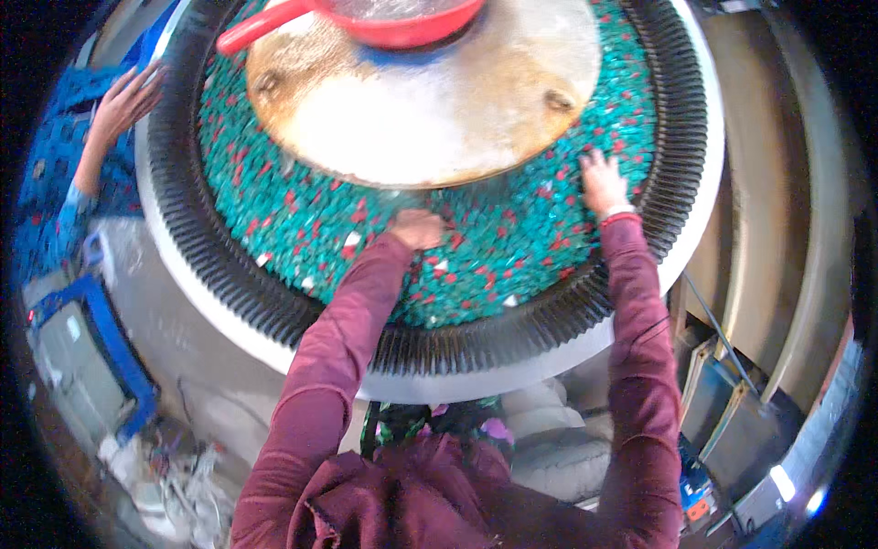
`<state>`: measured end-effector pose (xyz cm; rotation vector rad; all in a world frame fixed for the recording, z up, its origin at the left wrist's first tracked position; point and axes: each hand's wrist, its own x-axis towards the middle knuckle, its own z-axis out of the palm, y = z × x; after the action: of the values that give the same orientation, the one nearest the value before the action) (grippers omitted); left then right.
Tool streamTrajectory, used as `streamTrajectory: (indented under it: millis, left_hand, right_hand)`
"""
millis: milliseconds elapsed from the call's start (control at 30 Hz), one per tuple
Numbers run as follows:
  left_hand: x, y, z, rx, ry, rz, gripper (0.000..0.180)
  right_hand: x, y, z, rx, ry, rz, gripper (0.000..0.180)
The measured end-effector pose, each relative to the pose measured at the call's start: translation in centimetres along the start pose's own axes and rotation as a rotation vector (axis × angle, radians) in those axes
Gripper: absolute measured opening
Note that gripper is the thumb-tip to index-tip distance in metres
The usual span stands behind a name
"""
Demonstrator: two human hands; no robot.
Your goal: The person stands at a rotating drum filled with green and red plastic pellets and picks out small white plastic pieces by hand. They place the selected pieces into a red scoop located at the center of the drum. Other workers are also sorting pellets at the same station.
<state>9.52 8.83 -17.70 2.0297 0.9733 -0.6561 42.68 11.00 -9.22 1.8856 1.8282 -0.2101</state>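
Head view: left hand (419, 229), mid-frame, seems low to touch green chips (540, 233), can't tell fingers; right hand (604, 181), fingers apart.

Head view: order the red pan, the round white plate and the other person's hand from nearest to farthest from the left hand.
From the left hand:
1. Round white plate, just beyond the hand.
2. Red pan, farther up, above the plate's middle.
3. Other person's hand, far left, by the tub's outer edge.
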Motion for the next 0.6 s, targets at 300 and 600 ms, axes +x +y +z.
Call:
streamTrajectory:
  millis: [300, 600]
  left_hand:
    - [-14.6, 4.2, 1.0, 0.152, -0.083, 0.029, 0.045]
    - [-19.3, -1.7, -3.0, 0.526, -0.080, -0.326, 0.042]
  right_hand:
    - [-8.2, -3.1, 3.4, -0.185, 0.060, -0.052, 0.028]
    - [-13.4, -3.3, -2.2, 0.185, -0.329, -0.269, 0.029]
